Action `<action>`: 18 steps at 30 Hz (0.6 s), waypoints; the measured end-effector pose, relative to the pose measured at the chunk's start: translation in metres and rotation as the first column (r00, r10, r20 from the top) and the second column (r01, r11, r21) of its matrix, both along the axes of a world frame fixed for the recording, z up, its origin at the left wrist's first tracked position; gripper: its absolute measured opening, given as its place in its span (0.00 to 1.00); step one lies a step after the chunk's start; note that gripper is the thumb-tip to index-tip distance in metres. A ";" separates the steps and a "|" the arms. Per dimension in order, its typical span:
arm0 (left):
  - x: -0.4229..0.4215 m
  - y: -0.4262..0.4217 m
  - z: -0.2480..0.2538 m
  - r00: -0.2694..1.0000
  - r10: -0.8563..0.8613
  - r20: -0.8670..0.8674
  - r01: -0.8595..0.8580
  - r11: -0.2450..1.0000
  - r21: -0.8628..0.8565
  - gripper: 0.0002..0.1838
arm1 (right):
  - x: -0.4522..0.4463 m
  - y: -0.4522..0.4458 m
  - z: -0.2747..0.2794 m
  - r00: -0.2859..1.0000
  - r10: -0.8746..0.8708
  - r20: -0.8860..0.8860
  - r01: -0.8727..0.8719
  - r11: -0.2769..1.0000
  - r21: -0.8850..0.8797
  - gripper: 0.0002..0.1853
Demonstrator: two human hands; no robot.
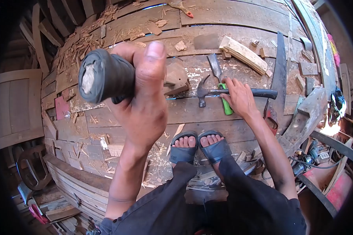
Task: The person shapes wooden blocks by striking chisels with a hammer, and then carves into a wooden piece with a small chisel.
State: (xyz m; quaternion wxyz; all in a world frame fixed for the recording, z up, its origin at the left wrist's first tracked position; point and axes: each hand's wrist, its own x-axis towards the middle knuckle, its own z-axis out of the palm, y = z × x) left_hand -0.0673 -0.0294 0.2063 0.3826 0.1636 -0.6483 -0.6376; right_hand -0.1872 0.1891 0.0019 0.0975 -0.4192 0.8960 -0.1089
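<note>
My left hand [145, 94] is raised close to the camera, its fingers wrapped round a thick handle with a dark wrapping [106, 76]. The handle's pale, rough end faces the camera, and its far part is hidden. My right hand [239, 96] is lower down, with fingers and thumb on either side of the shaft of a claw hammer [262, 93]. The hammer lies across a chisel [215, 65] with a green handle [226, 106]. A brown wooden block [177, 78] shows just beyond my left hand; whether it joins the handle is unclear.
Wood chips lie over the plank floor [208, 35]. A pale wood piece [244, 55] and a handsaw [279, 74] lie beyond my right hand. My sandalled feet [200, 145] stand near the hammer. Curved timber [308, 113] is at right, stacked boards [80, 188] at lower left.
</note>
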 end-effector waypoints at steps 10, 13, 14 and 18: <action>0.022 -0.030 0.003 0.925 -0.375 -0.055 0.375 0.927 -0.019 0.32 | -0.021 0.007 0.000 0.996 0.060 0.066 -0.064 0.996 0.060 0.18; 0.017 -0.032 0.017 0.930 -0.365 -0.044 0.354 0.922 -0.157 0.28 | -0.020 0.007 -0.001 0.998 0.062 0.031 -0.064 0.995 0.071 0.18; 0.016 -0.032 0.022 0.931 -0.362 -0.045 0.347 0.917 -0.195 0.26 | -0.019 0.008 0.000 0.997 0.062 0.036 -0.064 0.996 0.067 0.18; 0.010 -0.034 0.032 0.863 -0.505 -0.023 0.502 0.861 -0.081 0.19 | -0.023 0.007 0.000 0.996 0.082 0.030 -0.084 0.996 0.043 0.19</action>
